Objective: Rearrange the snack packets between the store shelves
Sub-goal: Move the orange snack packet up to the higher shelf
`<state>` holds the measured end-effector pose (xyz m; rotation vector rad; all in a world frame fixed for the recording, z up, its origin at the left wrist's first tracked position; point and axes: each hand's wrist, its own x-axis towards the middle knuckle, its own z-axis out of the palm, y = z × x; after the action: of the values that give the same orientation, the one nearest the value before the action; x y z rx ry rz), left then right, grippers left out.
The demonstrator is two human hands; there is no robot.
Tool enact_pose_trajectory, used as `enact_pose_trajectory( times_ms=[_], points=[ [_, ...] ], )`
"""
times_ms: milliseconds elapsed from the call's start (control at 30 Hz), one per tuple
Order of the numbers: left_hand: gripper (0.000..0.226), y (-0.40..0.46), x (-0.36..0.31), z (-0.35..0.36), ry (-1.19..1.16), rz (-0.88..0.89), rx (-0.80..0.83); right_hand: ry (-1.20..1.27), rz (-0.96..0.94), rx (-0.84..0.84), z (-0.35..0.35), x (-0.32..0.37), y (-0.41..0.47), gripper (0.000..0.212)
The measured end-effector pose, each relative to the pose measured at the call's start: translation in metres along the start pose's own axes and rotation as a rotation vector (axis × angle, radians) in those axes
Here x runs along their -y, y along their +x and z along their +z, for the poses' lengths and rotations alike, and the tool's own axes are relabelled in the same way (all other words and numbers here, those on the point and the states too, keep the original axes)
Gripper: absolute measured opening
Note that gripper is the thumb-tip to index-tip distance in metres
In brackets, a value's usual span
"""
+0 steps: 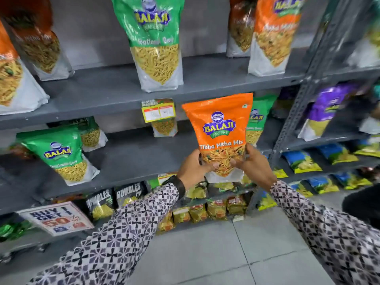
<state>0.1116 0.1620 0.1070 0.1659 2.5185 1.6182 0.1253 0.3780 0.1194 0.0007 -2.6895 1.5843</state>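
An orange Tikha Mitha Mix packet (pixel 219 128) stands upright in the air in front of the middle grey shelf (pixel 131 159). My left hand (pixel 192 168) grips its lower left corner and my right hand (pixel 256 165) grips its lower right side. A green packet (pixel 258 122) stands right behind it on the same shelf. Another green packet (pixel 61 153) leans at the left of that shelf. On the upper shelf (pixel 115 93) stand a green packet (pixel 157 42) in the middle and orange packets (pixel 273 36) at the right.
A yellow price tag (pixel 158 110) hangs from the upper shelf's edge. Small packets (pixel 207 210) fill the lower shelves, beside a "Buy 1 Get 1" sign (pixel 56 218). A slotted upright post (pixel 292 124) separates a second rack with purple and blue packets (pixel 327 108). Grey floor tiles (pixel 226 254) lie below.
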Motion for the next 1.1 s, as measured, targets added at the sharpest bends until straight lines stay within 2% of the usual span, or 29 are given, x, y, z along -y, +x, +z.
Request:
enact_pose_trajectory(
  times_ms=[67,167,400,533,733,867,933,1100],
  points=[
    [0.042,-0.001,-0.028,-0.001,0.002,0.078,-0.025,0.048,-0.047,-0.054,-0.022,0.019,-0.005,0.044],
    [0.05,0.003,-0.069,-0.015,0.025,0.181,-0.086,0.118,-0.114,-0.138,-0.047,0.05,0.001,0.038],
    [0.059,0.051,-0.158,-0.064,-0.031,0.28,-0.295,0.24,-0.265,-0.252,-0.08,0.133,0.057,0.042],
    [0.038,0.086,-0.195,-0.083,0.005,0.319,-0.347,0.211,-0.319,-0.267,-0.087,0.17,0.097,0.035],
    [0.041,0.143,-0.205,-0.087,0.097,0.287,-0.388,0.122,-0.285,-0.31,-0.091,0.18,0.158,0.051],
    [0.034,0.165,-0.204,-0.081,0.072,0.287,-0.391,0.104,-0.287,-0.319,-0.089,0.162,0.194,0.066],
    [0.037,0.169,-0.201,-0.079,0.067,0.284,-0.387,0.087,-0.31,-0.316,-0.086,0.148,0.207,0.07],
    [0.047,0.17,-0.189,-0.075,0.053,0.312,-0.376,0.039,-0.341,-0.336,-0.08,0.152,0.194,0.047]
  ],
)
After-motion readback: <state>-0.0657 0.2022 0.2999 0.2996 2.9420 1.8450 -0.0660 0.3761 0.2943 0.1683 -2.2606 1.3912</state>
